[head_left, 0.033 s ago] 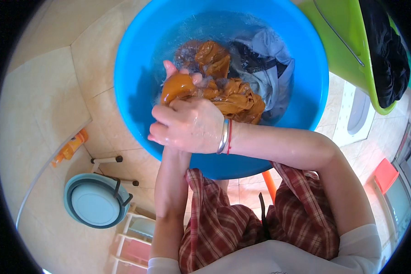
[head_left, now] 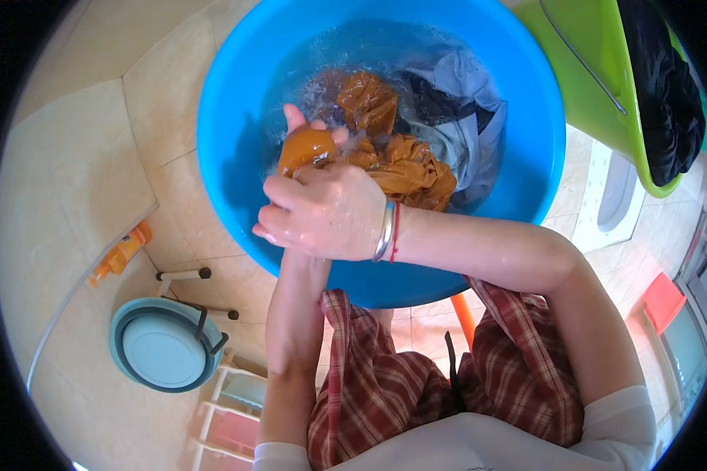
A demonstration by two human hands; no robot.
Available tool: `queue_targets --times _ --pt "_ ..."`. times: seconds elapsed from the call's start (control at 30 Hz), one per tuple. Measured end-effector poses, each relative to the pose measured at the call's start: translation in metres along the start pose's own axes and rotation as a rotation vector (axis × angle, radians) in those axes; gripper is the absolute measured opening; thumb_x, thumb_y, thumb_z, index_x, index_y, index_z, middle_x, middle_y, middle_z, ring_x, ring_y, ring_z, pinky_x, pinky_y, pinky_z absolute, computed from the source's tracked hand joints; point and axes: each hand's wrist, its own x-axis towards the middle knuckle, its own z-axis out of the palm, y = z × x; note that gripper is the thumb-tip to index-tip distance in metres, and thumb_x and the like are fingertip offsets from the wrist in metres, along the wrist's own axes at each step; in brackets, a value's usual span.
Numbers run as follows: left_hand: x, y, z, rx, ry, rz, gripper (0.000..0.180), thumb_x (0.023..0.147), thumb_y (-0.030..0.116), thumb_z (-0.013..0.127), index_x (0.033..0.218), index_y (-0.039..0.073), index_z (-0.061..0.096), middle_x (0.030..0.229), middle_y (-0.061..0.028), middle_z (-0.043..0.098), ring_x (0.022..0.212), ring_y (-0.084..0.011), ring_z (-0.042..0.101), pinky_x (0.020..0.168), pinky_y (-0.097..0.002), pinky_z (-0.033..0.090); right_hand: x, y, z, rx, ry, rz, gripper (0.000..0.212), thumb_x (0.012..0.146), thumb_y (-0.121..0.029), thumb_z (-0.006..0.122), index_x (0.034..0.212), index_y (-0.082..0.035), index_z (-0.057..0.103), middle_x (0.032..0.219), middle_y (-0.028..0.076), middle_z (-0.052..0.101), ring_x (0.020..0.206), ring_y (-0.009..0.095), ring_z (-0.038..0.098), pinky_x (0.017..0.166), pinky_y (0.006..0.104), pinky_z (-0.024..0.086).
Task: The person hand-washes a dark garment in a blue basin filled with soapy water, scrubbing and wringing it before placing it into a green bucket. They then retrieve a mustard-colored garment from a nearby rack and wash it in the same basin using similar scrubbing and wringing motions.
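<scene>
A large round blue plastic basin (head_left: 236, 157) fills the upper middle of the view, standing on a floor of pale beige tiles (head_left: 71, 180) and holding soapy water. In the water lies a crumpled orange-brown wet cloth (head_left: 404, 165), with a grey-blue garment (head_left: 467, 118) soaking beside it toward the basin's right wall. To the right, a lime-green plastic tub (head_left: 597, 86) stands tilted at the edge of the picture, and a black garment (head_left: 668, 110) hangs over its rim.

The person's right hand (head_left: 330, 212) is wet and closed over a bunched end of the orange-brown cloth at the basin's near side, a silver bangle (head_left: 383, 231) and a thin red thread on the wrist. The left hand (head_left: 302, 129) comes up from under the right one, palm up, fingers curled round the same bunch of cloth, so both hands are clamped on it, one above the other.

Down on the left of the floor sits a small round pale-blue lidded pail (head_left: 165, 349), and farther left lies an orange plastic bottle (head_left: 122, 253) on its side.
</scene>
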Motion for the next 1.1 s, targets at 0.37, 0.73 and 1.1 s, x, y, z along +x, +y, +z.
queue_targets --times 0.37,0.73,1.1 --pt "-0.003 -0.024 0.011 0.204 0.267 -0.055 0.042 0.101 0.031 0.05 0.133 0.004 0.052 0.129 -0.0082 0.059 0.122 -0.0247 0.055 0.105 -0.0401 0.043 -0.029 0.141 0.002 -0.165 -0.179 0.413 0.021 0.093 -0.032 0.058 0.086 -0.016 0.069 0.087 0.01 0.07 0.077 0.03 0.068 0.062 0.0409 0.056" --pt "0.066 -0.003 -0.064 0.097 0.181 0.038 0.051 0.102 0.006 0.046 0.149 0.022 0.037 0.151 -0.0102 0.038 0.136 -0.0311 0.041 0.109 -0.0504 0.039 -0.049 0.177 -0.001 -0.423 -0.463 0.475 0.031 0.094 -0.017 0.052 0.125 -0.01 0.054 0.113 0.021 0.061 0.097 0.037 0.064 0.078 0.0458 0.057" --pt "0.027 0.008 -0.013 0.177 -0.048 0.09 0.037 0.097 0.028 0.062 0.131 0.02 0.051 0.118 -0.0068 0.057 0.106 -0.023 0.055 0.093 -0.0416 0.048 -0.03 0.03 -0.008 -0.08 -0.3 0.012 0.013 0.076 -0.016 0.063 0.089 -0.013 0.064 0.089 0.004 0.054 0.084 0.018 0.059 0.065 0.0286 0.054"
